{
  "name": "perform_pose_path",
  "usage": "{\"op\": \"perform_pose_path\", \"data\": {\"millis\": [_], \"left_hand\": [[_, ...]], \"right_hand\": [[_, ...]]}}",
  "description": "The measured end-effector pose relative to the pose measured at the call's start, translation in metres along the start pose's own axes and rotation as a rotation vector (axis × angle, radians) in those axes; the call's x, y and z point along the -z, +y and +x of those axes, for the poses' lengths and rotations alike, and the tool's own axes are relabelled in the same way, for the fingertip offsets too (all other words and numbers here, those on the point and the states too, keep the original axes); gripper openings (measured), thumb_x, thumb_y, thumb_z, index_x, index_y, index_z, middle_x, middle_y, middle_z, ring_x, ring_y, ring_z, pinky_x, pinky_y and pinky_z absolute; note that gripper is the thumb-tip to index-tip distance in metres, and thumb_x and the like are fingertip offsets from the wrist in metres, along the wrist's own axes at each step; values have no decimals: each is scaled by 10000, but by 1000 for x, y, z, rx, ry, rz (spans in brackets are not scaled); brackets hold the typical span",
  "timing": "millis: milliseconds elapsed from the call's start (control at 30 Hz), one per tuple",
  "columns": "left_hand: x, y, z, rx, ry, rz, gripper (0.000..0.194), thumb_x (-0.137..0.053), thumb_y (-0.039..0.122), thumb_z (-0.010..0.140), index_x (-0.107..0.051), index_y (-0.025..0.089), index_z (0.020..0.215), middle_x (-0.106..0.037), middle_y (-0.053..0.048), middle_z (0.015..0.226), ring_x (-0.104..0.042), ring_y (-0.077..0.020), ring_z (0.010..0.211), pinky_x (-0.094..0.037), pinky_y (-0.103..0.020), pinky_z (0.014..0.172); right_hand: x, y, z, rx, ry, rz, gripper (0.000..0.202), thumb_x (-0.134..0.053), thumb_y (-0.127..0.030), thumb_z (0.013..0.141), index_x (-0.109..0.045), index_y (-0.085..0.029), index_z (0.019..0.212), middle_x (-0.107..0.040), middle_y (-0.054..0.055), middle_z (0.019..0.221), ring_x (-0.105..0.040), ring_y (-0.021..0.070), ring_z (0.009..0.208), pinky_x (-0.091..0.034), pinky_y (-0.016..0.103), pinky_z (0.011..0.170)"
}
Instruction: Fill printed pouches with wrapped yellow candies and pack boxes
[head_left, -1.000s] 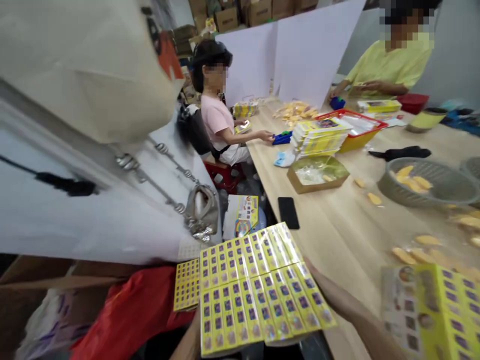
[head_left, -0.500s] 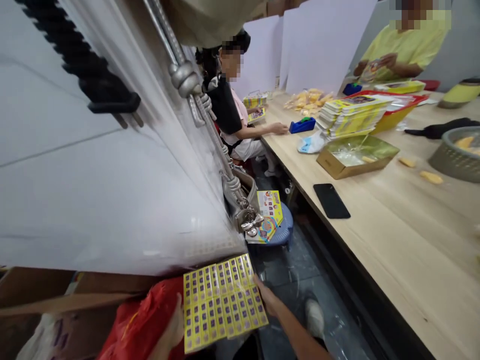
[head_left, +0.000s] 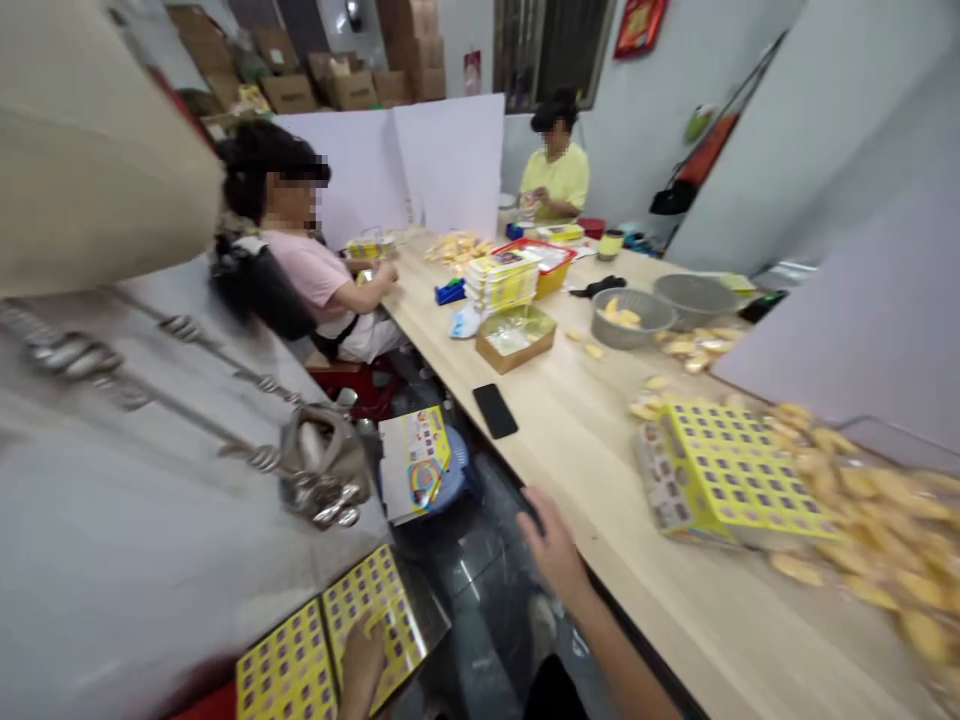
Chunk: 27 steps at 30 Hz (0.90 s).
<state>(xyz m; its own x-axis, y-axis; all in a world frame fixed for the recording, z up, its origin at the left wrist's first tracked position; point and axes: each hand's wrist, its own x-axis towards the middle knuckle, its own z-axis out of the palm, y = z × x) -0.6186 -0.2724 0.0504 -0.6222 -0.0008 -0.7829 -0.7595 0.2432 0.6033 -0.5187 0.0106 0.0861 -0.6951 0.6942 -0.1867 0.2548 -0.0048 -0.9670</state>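
My left hand (head_left: pixel 364 655) rests on a yellow printed block of small boxes (head_left: pixel 379 605) at the lower left, its fingers curled and slightly blurred; whether it grips anything is unclear. Beside that block lies a second yellow block (head_left: pixel 289 668). My right hand (head_left: pixel 553 545) is by the table's near edge with its fingers apart and nothing in it. A black phone (head_left: pixel 496 411) lies on the table just beyond it. To the right, a yellow printed box stack (head_left: pixel 750 470) sits among many wrapped yellow pieces (head_left: pixel 885 510).
A blue stool (head_left: pixel 456 470) holding printed sheets stands below the table (head_left: pixel 592 450). Two people sit farther along. An open carton (head_left: pixel 517 338), a stack of yellow packs (head_left: pixel 501 280) and grey baskets (head_left: pixel 634 318) stand on the table. A bag (head_left: pixel 319 460) hangs left.
The view has swung right. The yellow block that was between my hands is now at the lower left under my left hand, beside another. My right hand has left it and moved toward the table.
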Motion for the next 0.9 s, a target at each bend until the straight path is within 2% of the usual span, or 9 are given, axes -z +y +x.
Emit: {"op": "perform_pose_path", "data": {"millis": [67,133,233,333,433,533,633,767,900], "left_hand": [[-81,14,-11,-92,-81,41,126,-496,110,733,-519,233,722,-596,-54,1185,-160,-222,1382,-182,-386,1125],[-168,29,-28,-174,-232,55,116,-568,111,702,-583,220,740,-592,-60,1195,-228,-238,1368,-164,-355,1131],[-294,51,-62,-213,-504,57,72,-646,171,695,-653,178,767,-647,-113,1100,-388,-279,1285,-243,-375,1107],[-388,68,-94,-187,-720,46,254,-695,245,691,-663,161,929,-600,-132,1206,-425,-285,1258,-291,-396,1080],[-443,76,-114,-138,-871,48,514,-704,366,695,-565,191,1158,-525,-131,1304,-435,-303,1248,-329,-476,1037],[-460,78,-119,-109,-976,37,675,-744,375,653,-478,198,1248,-557,-157,1260,-522,-336,1154,-391,-536,961],[-444,78,-115,-132,-1038,-15,673,-768,313,636,-485,196,1235,-580,-148,1233,-569,-312,1097,-418,-475,961],[-384,81,-108,-98,-943,-104,548,-672,409,737,-505,182,1207,-608,-137,1197,-590,-288,1075,-439,-428,953],[-294,80,-112,-78,-675,-240,556,-568,541,775,-537,165,1184,-631,-144,1160,-591,-301,1074,-457,-434,931]], "right_hand": [[107,-21,24,0,269,-83,617,-528,-529,718,-478,-178,1222,-371,113,1416,-231,249,1351,-127,409,1126],[207,-32,46,-62,491,-131,678,-495,-498,741,-364,-144,1304,-200,132,1492,-94,265,1384,-95,449,1121],[312,-30,73,-255,545,-104,632,-536,-475,708,-462,-119,1225,-298,194,1445,-163,346,1361,-195,531,1072],[353,-12,89,-457,369,30,485,-499,-554,729,-630,-162,984,-636,210,1096,-552,373,1092,-454,525,864],[350,6,91,-558,195,172,545,-435,-651,748,-665,-190,923,-708,179,830,-673,340,816,-526,479,696],[331,14,81,-562,69,272,572,-521,-617,728,-610,-194,1103,-714,156,895,-680,323,807,-530,458,701],[306,8,68,-479,5,326,693,-603,-523,726,-399,-261,1334,-644,102,1153,-644,293,962,-518,428,780],[257,-16,56,-306,-99,298,859,-618,-457,752,-111,-339,1434,-441,45,1393,-516,255,1171,-459,412,913],[186,-32,43,-200,-213,218,862,-640,-487,712,-185,-327,1427,-316,26,1468,-404,258,1269,-401,406,986]]}}
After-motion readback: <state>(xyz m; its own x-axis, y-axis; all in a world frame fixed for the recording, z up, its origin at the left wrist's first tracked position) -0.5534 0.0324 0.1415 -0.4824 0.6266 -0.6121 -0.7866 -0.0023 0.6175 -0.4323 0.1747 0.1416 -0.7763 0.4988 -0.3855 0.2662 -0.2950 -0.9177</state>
